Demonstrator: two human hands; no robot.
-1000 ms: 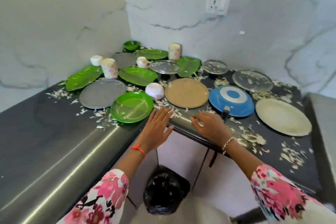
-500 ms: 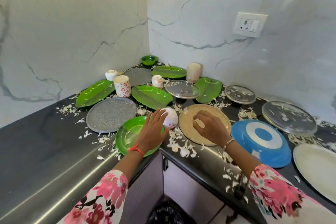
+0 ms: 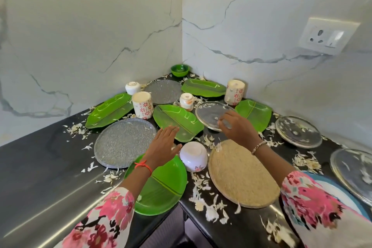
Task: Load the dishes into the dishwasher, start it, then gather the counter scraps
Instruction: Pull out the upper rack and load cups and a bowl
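Observation:
Dishes and white scraps (image 3: 203, 186) cover the black corner counter (image 3: 40, 167). My left hand (image 3: 164, 148) hovers with straight fingers above the round green plate (image 3: 161, 185), beside an upturned white bowl (image 3: 193, 156). My right hand (image 3: 237, 128) reaches over the near edge of a clear glass plate (image 3: 211, 113), fingers curled down at its rim; I cannot tell whether they grip it. A tan plate (image 3: 241, 173) lies below my right wrist. A green leaf-shaped plate (image 3: 177, 122) and a grey plate (image 3: 124, 142) lie just beyond my left hand.
Further back stand two floral mugs (image 3: 142, 104) (image 3: 234, 91), small white cups (image 3: 132, 87), a green bowl (image 3: 179, 70) and more leaf plates (image 3: 108, 109). Glass plates (image 3: 298, 132) and a blue plate (image 3: 342, 193) lie right. A wall socket (image 3: 327, 35) is mounted above.
Both hands moved from the counter's front edge toward the back. The left passed the white bowl; the right went from the tan plate to the glass plate. The view tilted upward.

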